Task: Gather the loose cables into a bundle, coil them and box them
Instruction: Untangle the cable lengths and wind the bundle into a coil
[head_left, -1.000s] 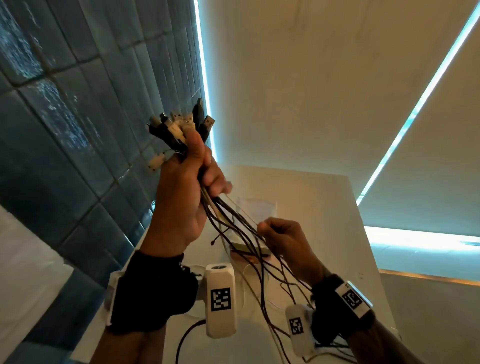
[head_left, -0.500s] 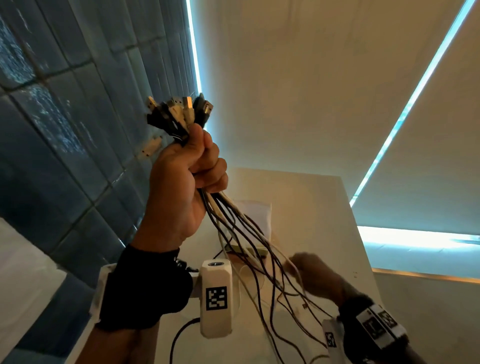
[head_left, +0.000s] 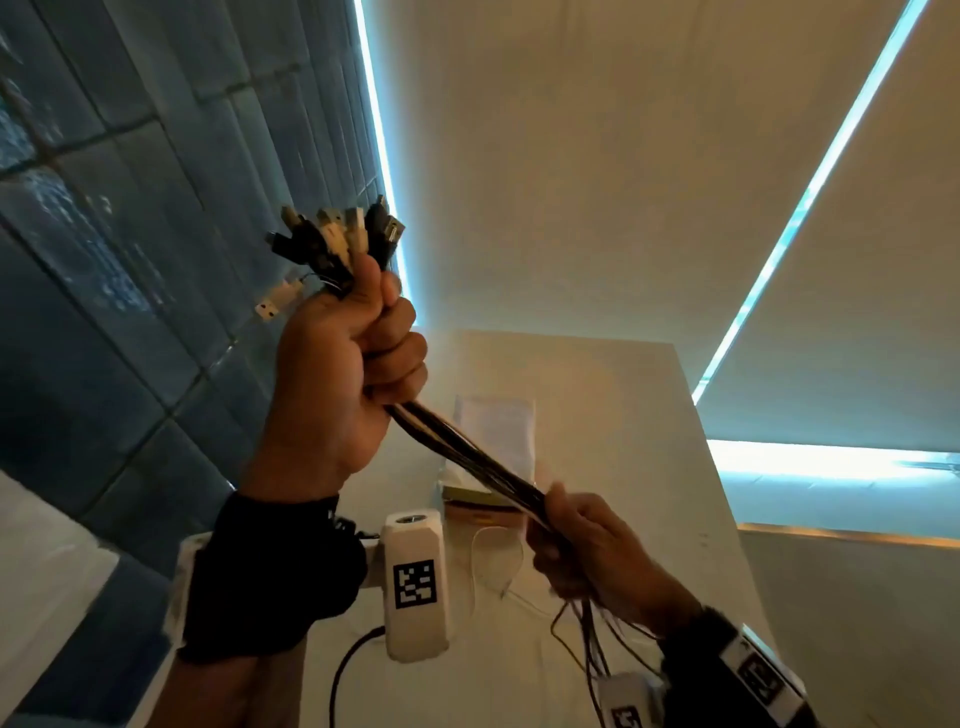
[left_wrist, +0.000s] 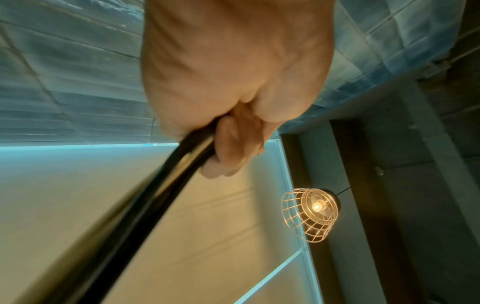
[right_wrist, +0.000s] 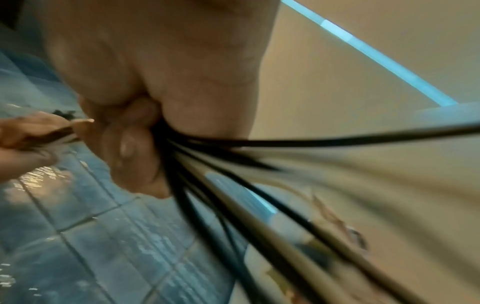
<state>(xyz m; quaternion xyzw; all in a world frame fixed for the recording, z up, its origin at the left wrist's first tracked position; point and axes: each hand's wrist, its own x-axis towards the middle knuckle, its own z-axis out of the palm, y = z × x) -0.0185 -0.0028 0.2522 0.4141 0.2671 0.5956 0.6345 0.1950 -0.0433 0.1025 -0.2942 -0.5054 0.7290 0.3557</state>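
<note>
A bundle of black and pale cables (head_left: 467, 454) runs taut between my two hands above the white table (head_left: 623, 415). My left hand (head_left: 353, 374) is raised and grips the bundle just below the plugs (head_left: 337, 236), which fan out above the fist. My right hand (head_left: 587, 540) is lower and to the right, curled round the same bundle. Below it the loose cable tails (head_left: 587, 639) hang down. The left wrist view has the fist (left_wrist: 233, 102) round the dark bundle (left_wrist: 145, 205). In the right wrist view the fingers (right_wrist: 130, 148) clamp the strands (right_wrist: 233, 195), which spread out blurred.
An open box with a pale flap (head_left: 493, 431) lies on the table behind the bundle. A thin white cable (head_left: 493, 561) loops on the table near it. A blue tiled wall (head_left: 130, 260) rises close on the left. A caged lamp (left_wrist: 311, 214) hangs overhead.
My right hand has moved from picking at single strands low down to gripping the whole bundle, which is now pulled straight. The left hand has stayed raised with the plugs.
</note>
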